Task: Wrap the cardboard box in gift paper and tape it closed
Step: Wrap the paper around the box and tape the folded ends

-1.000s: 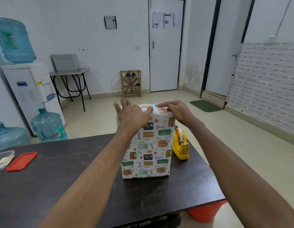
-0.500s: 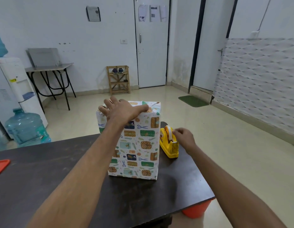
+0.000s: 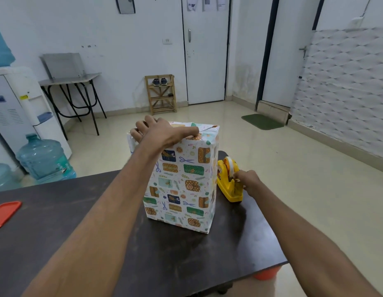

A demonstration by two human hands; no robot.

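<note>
The cardboard box [image 3: 182, 185] stands upright on the dark table [image 3: 186, 254], covered in white gift paper with a pattern of parcels and scissors. My left hand [image 3: 162, 131] lies flat on its top, pressing down the folded paper flaps. Just right of the box stands a yellow tape dispenser [image 3: 229, 181] with a roll of clear tape. My right hand [image 3: 247, 181] is at the dispenser's near end, its fingers pinched at the tape's free end by the cutter.
An orange lid [image 3: 4, 213] lies at the table's left edge. An orange bucket [image 3: 265, 274] shows under the right corner. Water bottles [image 3: 44, 159] and a dispenser [image 3: 19, 112] stand on the left, a shoe rack [image 3: 161, 93] by the far wall.
My right hand left the box top and moved down to the tape dispenser, closing on the tape end. The left hand stays pressed on the top. The view has shifted.
</note>
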